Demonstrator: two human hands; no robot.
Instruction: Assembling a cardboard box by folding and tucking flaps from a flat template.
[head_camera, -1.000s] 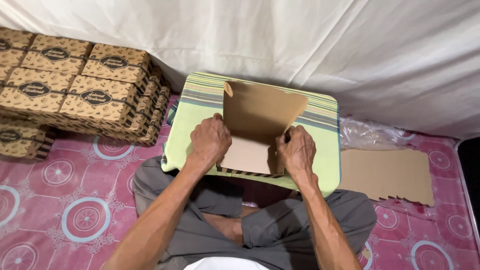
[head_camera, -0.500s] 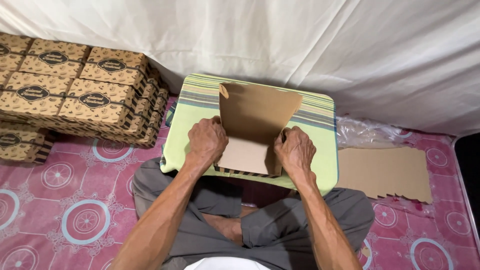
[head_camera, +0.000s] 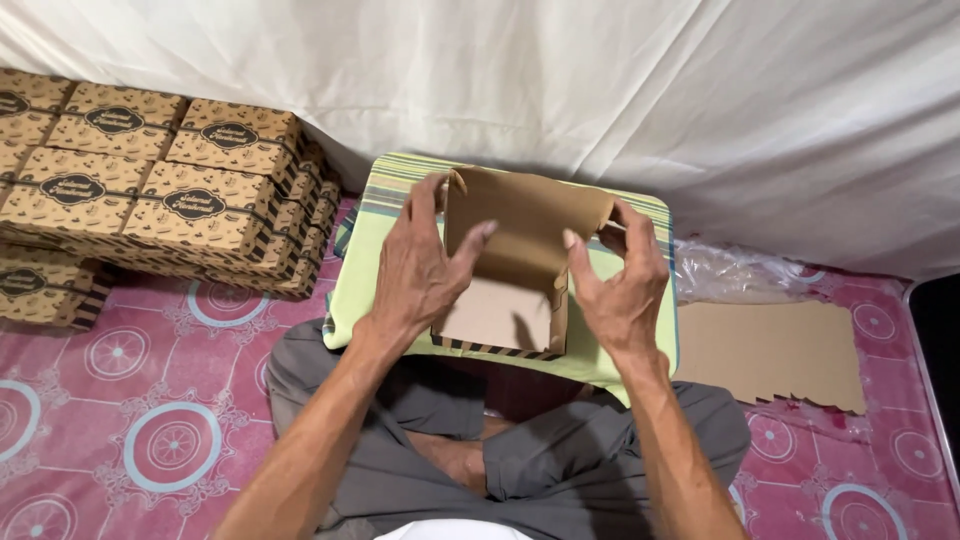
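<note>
While both hands sit at the half-folded cardboard box, I read the key relation as this: the box lies straight ahead of me, between the two hands, on the green striped surface over my lap. Its raised back panel runs left to right, so its long axis crosses my line of sight, and its floor lies flat toward me with a striped front edge nearest my knees.

My left hand presses against the box's left side, fingers spread and curled over the upright panel's left corner, thumb reaching onto the inner face. My right hand is at the right side, fingers apart and bent, fingertips near the panel's right corner; I think they touch a small side flap there, though the view is too tight to be sure. Neither hand is nearer; they flank it evenly.

Finished printed boxes are stacked well to the left, and flat cardboard blanks lie to the right on the pink patterned mat.
</note>
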